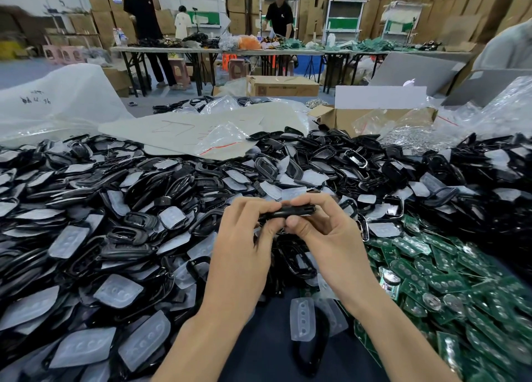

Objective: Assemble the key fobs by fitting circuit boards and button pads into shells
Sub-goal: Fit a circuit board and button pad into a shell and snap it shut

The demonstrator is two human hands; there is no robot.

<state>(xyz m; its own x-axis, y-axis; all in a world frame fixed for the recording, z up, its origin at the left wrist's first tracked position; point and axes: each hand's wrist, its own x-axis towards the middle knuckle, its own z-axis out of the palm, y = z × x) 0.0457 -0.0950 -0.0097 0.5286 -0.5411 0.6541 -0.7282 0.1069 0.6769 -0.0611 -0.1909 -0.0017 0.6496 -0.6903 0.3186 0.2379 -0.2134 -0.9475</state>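
Hands meet at the centre of the view, over a dark table (267,350). Both pinch one black shell (290,210), held edge-on and nearly level. The left hand (244,237) grips its left end with curled fingers; the right hand (328,232) takes the right end, index finger on top and thumb below. Whether a board or a pad is already inside I cannot tell — the shell shows only its edge. From 9 to 12 o'clock lies a big heap (115,209) of black shells mixed with clear pads. At 4 o'clock lie green boards (449,289), many overlapping. At 6 o'clock one clear pad (300,318) rests partly on a black frame (312,361). At 1 o'clock stands an open carton (374,116). At 12 o'clock, far behind, a person (280,16) stands by a long table (259,50).
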